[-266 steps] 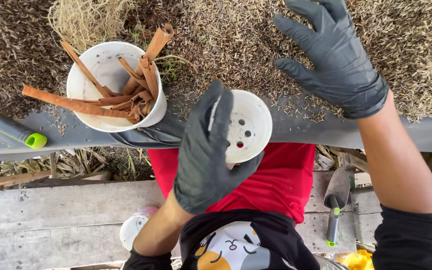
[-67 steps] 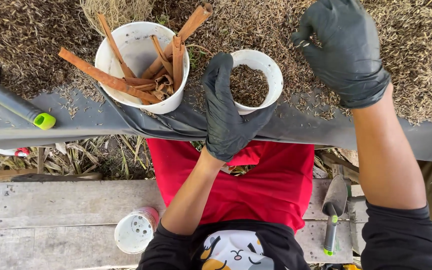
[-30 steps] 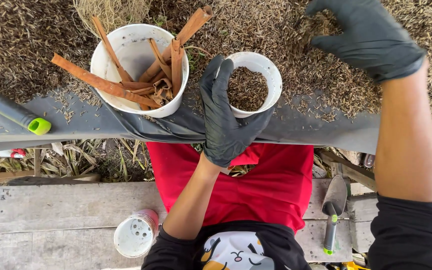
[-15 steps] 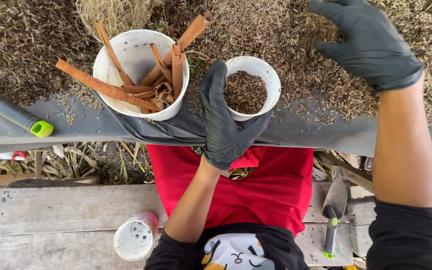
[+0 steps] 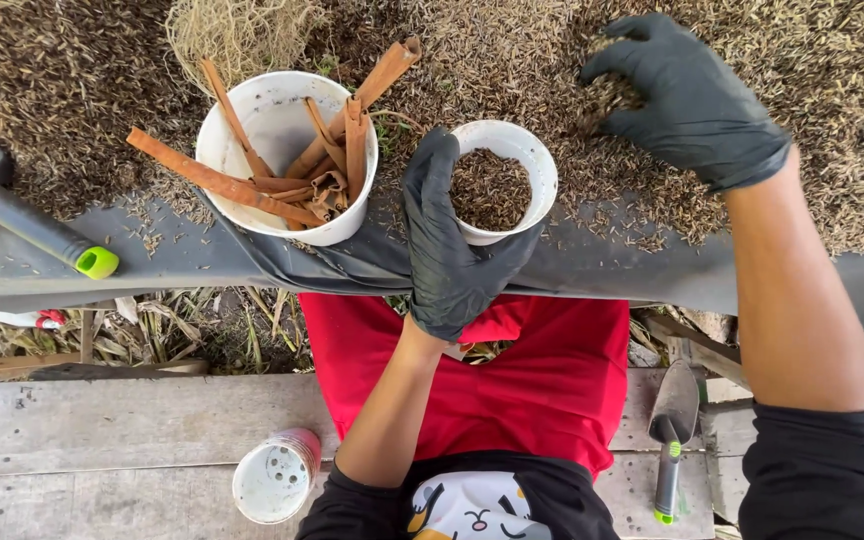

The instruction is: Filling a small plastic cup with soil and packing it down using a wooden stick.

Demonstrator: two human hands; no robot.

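My left hand (image 5: 447, 245), in a black glove, grips a small white pot (image 5: 537, 165) that is part full of brown husk mix. It rests at the edge of a dark plastic sheet (image 5: 602, 265). My right hand (image 5: 687, 95), also gloved, lies on the heap of dry husk mix (image 5: 832, 100) to the right of the pot, fingers curled into a clump of it. A larger white pot (image 5: 272, 125) to the left holds several strips of reddish-brown bark (image 5: 212, 180).
A grey tool with a green tip (image 5: 37, 225) lies on the sheet at the left. Below, on wooden boards (image 5: 102, 440), stand a stack of small pots (image 5: 277, 475) and a hand trowel (image 5: 672, 435). Dry grass lies under the sheet's edge.
The small pot, empty about nine seconds ago, now holds husk mix. My right hand has come down from the upper right onto the heap and curled its fingers into it.
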